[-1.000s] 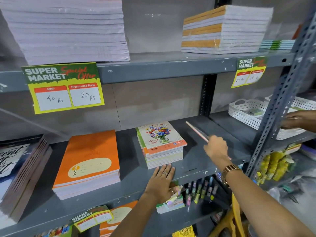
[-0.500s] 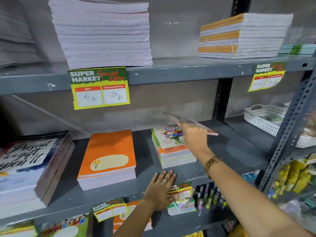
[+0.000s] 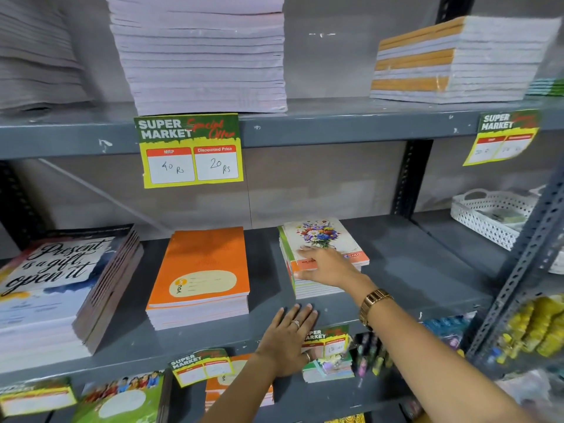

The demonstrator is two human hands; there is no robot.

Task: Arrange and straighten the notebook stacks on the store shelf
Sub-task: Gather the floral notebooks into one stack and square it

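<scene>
On the middle grey shelf (image 3: 406,270) stand three notebook stacks: a flower-cover stack (image 3: 317,236) at centre right, an orange stack (image 3: 201,276) in the middle, and a dark "Present is a gift" stack (image 3: 58,282) at the left. My right hand (image 3: 328,265) lies flat on the top flower notebook, fingers spread over its front-left corner, thumb against the stack's side. The top notebook sits slightly askew to the right on its stack. My left hand (image 3: 288,340) rests palm down on the shelf's front edge, holding nothing.
The upper shelf carries a tall white paper stack (image 3: 198,53) and an orange-and-white stack (image 3: 457,59). Price tags (image 3: 190,149) hang from shelf edges. A white basket (image 3: 491,213) sits at the right behind a slanted metal upright (image 3: 525,270). More notebooks and pens fill the lower shelf.
My right hand carried a thin notebook from the right, laid it on the flower stack, and now presses on it. The left hand stayed on the shelf edge. The view shifted left.
</scene>
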